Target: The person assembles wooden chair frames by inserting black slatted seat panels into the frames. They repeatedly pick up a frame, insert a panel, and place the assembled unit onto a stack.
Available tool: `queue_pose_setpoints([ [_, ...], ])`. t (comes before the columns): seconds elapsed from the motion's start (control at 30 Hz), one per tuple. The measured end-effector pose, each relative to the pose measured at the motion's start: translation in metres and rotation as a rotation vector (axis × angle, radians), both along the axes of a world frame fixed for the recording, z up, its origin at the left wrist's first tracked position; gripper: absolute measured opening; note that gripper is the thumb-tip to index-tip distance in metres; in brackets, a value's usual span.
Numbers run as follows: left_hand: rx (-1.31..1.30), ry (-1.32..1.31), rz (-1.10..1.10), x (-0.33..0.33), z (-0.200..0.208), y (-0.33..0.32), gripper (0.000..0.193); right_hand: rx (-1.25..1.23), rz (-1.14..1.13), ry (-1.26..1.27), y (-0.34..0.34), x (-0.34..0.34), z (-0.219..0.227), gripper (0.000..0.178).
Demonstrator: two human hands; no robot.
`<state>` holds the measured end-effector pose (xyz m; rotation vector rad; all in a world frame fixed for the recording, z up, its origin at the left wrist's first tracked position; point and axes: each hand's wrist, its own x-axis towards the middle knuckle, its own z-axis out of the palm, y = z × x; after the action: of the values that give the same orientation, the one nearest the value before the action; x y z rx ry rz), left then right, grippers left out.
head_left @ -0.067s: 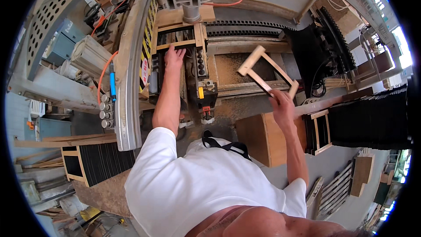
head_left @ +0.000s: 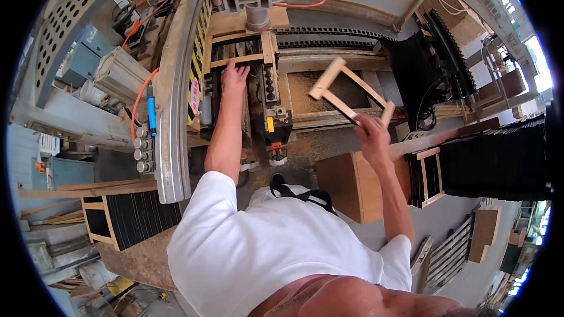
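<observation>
My right hand [head_left: 373, 135] grips a small light wooden frame [head_left: 332, 74] by one long side, close to a corner. This frame is tilted and held in the air over the right part of the machine, with its wide end bar pointing away from me. My left hand [head_left: 234, 76] reaches forward, fingers stretched out, their tips at the near bar of a second wooden frame [head_left: 238, 60]. That one lies in the machine bed, below a grey clamp head [head_left: 257, 20]; a dark gap shows inside it.
Upright stacks of black-panelled frames stand at the right [head_left: 487, 158] and left [head_left: 141, 217]. A plywood box [head_left: 341, 185] sits right of my legs. Sawdust [head_left: 311, 91] covers a machine tray. A metal rail [head_left: 170, 135] with striped tape runs left of my left arm.
My right hand has moved slightly left with the wooden frame in it. My left hand stays at the bar of the frame in the machine.
</observation>
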<state>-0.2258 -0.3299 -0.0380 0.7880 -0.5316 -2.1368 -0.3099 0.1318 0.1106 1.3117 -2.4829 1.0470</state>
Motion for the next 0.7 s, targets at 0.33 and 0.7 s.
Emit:
queue_pose_setpoints([
  [0.33,0.067,0.173,-0.159,0.066,-0.011,0.105,0.020,0.034,0.529,0.225,-0.222,-0.006,-0.039,0.023],
  [0.7,0.036,0.198,-0.049,0.068,-0.003,0.118,0.025,0.212,0.641,0.140,-0.267,-0.009,-0.054,0.040],
])
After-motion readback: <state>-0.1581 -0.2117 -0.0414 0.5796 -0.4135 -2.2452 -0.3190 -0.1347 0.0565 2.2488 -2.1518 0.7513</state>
